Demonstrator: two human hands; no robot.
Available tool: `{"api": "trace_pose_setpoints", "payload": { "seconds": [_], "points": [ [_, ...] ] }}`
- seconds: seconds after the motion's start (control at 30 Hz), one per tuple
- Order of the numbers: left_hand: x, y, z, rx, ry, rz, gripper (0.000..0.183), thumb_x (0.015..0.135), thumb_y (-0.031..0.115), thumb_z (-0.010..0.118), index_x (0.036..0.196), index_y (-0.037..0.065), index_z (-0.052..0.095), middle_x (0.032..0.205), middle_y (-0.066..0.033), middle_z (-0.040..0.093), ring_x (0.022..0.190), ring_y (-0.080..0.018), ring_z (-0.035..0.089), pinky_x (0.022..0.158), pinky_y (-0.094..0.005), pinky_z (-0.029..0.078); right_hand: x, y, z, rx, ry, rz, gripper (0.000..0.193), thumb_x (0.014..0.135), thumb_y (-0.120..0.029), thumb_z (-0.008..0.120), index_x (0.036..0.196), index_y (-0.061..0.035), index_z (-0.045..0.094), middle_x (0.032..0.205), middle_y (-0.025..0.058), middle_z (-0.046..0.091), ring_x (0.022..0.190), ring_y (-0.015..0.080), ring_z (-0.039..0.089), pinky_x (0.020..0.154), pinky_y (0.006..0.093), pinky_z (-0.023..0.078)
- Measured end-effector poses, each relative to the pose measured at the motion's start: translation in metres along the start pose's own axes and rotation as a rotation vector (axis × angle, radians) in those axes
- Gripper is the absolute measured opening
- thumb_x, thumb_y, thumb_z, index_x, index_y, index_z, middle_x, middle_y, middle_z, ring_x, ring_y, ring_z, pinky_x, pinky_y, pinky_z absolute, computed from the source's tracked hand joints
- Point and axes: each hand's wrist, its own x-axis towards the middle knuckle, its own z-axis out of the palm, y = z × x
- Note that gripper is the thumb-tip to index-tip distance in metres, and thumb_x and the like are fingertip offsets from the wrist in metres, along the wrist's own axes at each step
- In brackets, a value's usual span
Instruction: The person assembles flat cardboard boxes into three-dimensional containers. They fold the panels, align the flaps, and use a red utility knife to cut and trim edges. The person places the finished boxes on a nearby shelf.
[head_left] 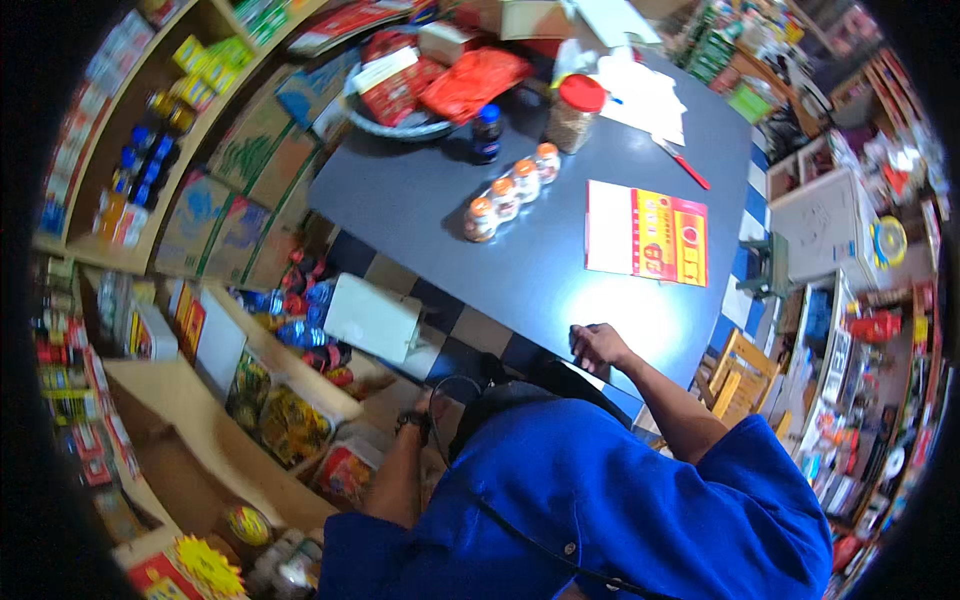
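My right hand (598, 346) hangs over the near edge of the dark table (430, 215), its fingers loosely bent and apart with nothing in them. Just beyond it lies a red, yellow and white printed sheet or booklet (648, 235). Down at my left side is my left hand (434, 405), with a dark band on the wrist; it is small and blurred, so its fingers do not show clearly. Several small clear jars with orange lids (503, 198) stand in a slanting row on the table. Behind them are a larger red-lidded jar (573, 120) and a dark blue-capped bottle (487, 135).
A basin (400, 130) with red packages sits at the table's far left. White papers (650, 95) and a slim red item (690, 170) lie toward the far right. A pale stool (372, 317) stands left of the table. Stocked shelves (100, 255) line both sides.
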Motion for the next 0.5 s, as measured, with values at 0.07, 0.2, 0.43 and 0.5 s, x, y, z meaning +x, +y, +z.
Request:
{"api": "trace_pose_setpoints", "payload": {
  "seconds": [0.07,0.2,0.43,0.5],
  "points": [
    [0.047,-0.064,0.004,-0.319,-0.034,-0.105,0.029,0.096,0.027,0.059,0.113,0.006,0.067,0.105,-0.0152,0.066,0.095,-0.0299,0.063,0.083,-0.0431,0.051,0.006,0.005,0.001,0.009,-0.02,0.034,0.058,0.101,-0.051,0.044,0.079,-0.003,0.069,0.06,0.0117,0.066,0.046,0.0206,0.062,0.044,0.0327,0.052],
    [0.013,-0.014,-0.02,0.584,-0.08,-0.023,0.034,0.096,0.029,0.059,0.121,0.005,0.065,0.128,-0.0156,0.064,0.117,-0.0348,0.06,0.096,-0.0445,0.048,0.008,0.018,-0.002,0.088,-0.024,0.053,0.058,0.1,-0.051,0.046,0.082,-0.0018,0.07,0.063,0.0109,0.068,0.048,0.0185,0.063,0.045,0.0305,0.051],
    [-0.046,0.1,-0.024,-0.05,0.051,0.025,0.038,0.097,0.024,0.06,0.131,0.008,0.06,0.113,-0.0097,0.068,0.092,-0.0232,0.065,0.076,-0.0359,0.052,-0.025,0.033,-0.008,0.087,0.087,-0.254,0.048,0.102,-0.041,0.05,0.084,-0.001,0.07,0.068,0.0075,0.068,0.057,0.0151,0.063,0.058,0.0295,0.052],
    [-0.049,0.114,-0.012,-0.279,0.045,-0.033,0.034,0.098,0.02,0.058,0.13,0.01,0.06,0.106,-0.0047,0.067,0.08,-0.0182,0.066,0.063,-0.0328,0.053,-0.034,0.056,-0.02,-0.035,0.124,-0.348,0.045,0.103,-0.04,0.051,0.087,-0.0018,0.07,0.069,0.0068,0.068,0.06,0.0136,0.061,0.06,0.0286,0.051]
  ]
}}
